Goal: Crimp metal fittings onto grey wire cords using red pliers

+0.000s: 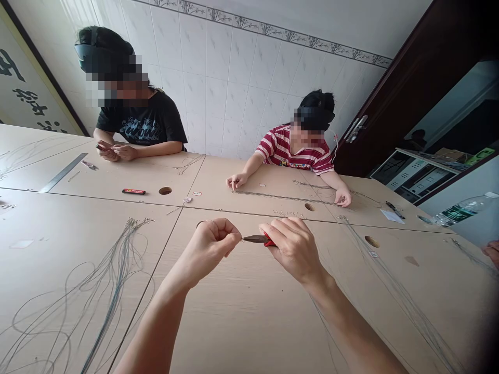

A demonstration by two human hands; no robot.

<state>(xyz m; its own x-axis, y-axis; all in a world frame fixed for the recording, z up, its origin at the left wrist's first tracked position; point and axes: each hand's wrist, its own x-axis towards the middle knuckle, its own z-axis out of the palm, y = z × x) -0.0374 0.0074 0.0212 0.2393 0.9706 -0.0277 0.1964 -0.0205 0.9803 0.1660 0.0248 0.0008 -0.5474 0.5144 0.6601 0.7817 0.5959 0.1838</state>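
Note:
My left hand (212, 244) hovers above the wooden table (249, 311), its fingers pinched on a thin wire whose loop shows just above the knuckles. My right hand (292, 246) is closed round small pliers (259, 239) with red handles. The pliers' dark tip points left and meets the pinched fingertips of the left hand. What sits between the tip and the fingers is too small to make out.
A bundle of thin cords (113, 280) lies at the left, another strand bundle (405, 301) at the right. Two people sit across the table working on cords. A metal ruler (62, 172), a red-black flat item (133, 191) and a water bottle (463, 209) lie around.

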